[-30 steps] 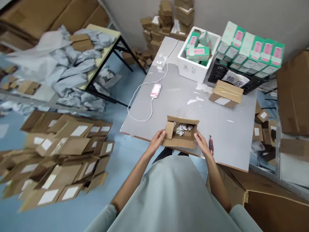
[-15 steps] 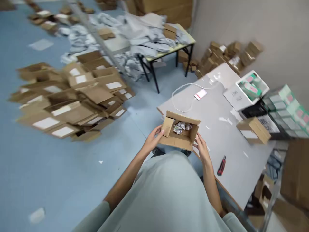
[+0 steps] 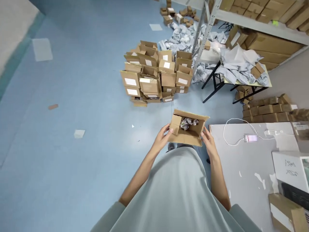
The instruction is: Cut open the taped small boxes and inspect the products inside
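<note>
Between my two hands is a small open cardboard box [image 3: 187, 139], held in front of my body with its flaps spread. Crumpled printed paper [image 3: 186, 123] lies inside it. My left hand [image 3: 162, 138] grips the left end, thumb on the flap and fingers at the side. At the right end my right hand [image 3: 209, 140] holds the wall, fingers against the outside. The underside of the box is hidden.
Stacked open cardboard boxes [image 3: 149, 85] stand on the floor ahead. To the right, a grey table [image 3: 231, 167] carries a phone [image 3: 251, 138] on a white cable. Behind are a metal shelf post [image 3: 205, 35] and a small table [image 3: 267, 84] heaped with white packaging.
My view has swung left, so the grey table now sits farther right and the box stack is nearer the middle. Both hands still hold the box, now over the floor beside the table.
</note>
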`<state>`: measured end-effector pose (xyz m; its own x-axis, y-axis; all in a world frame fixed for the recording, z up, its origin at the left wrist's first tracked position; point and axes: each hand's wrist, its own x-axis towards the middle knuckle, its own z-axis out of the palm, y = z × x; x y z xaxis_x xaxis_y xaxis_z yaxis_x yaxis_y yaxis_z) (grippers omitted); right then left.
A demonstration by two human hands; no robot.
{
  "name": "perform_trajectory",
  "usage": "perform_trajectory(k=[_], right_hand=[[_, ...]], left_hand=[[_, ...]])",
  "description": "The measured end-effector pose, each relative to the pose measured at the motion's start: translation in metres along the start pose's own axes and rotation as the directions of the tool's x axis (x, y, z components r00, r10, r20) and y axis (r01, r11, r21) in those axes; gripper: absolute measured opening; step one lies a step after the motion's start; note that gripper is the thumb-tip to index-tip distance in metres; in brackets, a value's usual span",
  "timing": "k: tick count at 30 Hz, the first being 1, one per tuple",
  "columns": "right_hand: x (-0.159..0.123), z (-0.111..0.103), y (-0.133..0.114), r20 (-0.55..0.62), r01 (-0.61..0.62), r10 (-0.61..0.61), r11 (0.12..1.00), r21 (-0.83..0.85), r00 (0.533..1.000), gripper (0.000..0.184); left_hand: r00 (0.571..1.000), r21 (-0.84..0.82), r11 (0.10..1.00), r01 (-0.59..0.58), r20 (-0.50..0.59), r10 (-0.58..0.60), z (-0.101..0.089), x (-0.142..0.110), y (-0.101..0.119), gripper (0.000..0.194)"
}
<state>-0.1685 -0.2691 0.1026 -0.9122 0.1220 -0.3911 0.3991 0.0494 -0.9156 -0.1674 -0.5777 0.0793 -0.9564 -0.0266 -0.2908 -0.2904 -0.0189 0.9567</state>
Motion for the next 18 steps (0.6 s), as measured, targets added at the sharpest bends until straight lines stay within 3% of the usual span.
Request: perform_trajectory(k=[4, 8, 13, 18], right_hand=[[0.062, 0.033, -0.013, 0.064, -0.004, 0.008, 0.999, -0.055, 0.998, 0.109], [0.136, 0.059, -0.017, 0.08, -0.031, 0.036, 0.998, -0.056, 0.996, 0.11], [0.246, 0.091, -0.028, 0.102, -0.13, 0.132, 0.991, -0.02, 0.986, 0.11], [0.385, 0.138, -0.035, 0.189, -0.253, 0.253, 0.967, -0.022, 0.949, 0.096]], left_hand=[[0.998, -0.028, 0.999, 0.045, -0.05, -0.047, -0.024, 0.036, -0.007, 0.075], [0.994, -0.018, 0.995, 0.097, -0.044, -0.097, -0.041, 0.1, -0.009, 0.077], [0.97, 0.007, 0.972, 0.236, -0.055, -0.235, -0.061, 0.218, -0.003, 0.077], [0.939, 0.006, 0.944, 0.33, -0.101, -0.327, -0.089, 0.356, -0.009, 0.071]])
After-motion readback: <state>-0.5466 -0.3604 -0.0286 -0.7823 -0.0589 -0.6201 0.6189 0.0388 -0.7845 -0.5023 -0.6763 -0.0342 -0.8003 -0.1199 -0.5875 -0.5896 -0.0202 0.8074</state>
